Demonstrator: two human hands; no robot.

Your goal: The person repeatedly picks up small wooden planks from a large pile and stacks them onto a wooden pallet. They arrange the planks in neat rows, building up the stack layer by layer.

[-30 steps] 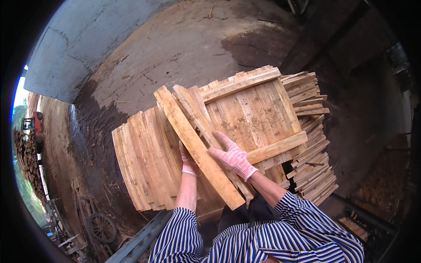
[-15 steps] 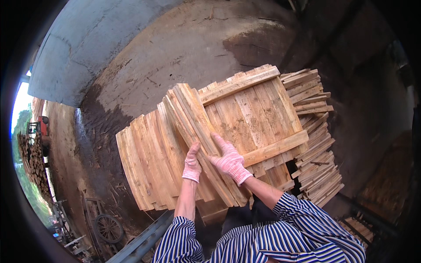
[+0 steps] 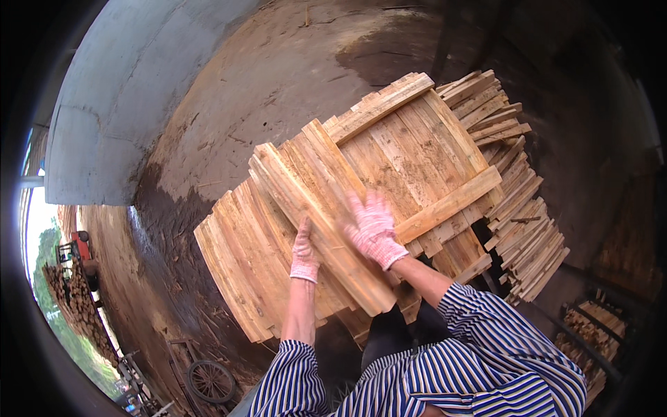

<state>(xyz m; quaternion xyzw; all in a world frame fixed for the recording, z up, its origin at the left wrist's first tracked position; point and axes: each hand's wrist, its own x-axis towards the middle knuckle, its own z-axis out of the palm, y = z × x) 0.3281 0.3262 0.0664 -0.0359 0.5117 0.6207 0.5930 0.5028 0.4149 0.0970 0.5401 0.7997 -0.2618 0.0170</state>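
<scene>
A small bundle of long, narrow wooden slats lies slanted across a pile of similar boards. Against the bundle's left side is my left hand in a pink-and-white work glove, thumb up along the edge and its other fingers mostly hidden. My right hand, gloved the same way, is at the bundle's right side with fingers spread and partly smeared by motion. A single slat lies just right of the bundle, beside a section of boards framed by a crosspiece and an upper one.
Loose slats are stacked unevenly on the right. A grey curved wall or panel rises at the upper left above a dirt floor. A spoked wheel stands at lower left, and a red vehicle is near piled logs.
One slat now lies apart from the bundle, leaving a gap on its right. My right hand has shifted slightly right and its fingers have spread. The view has turned a little.
</scene>
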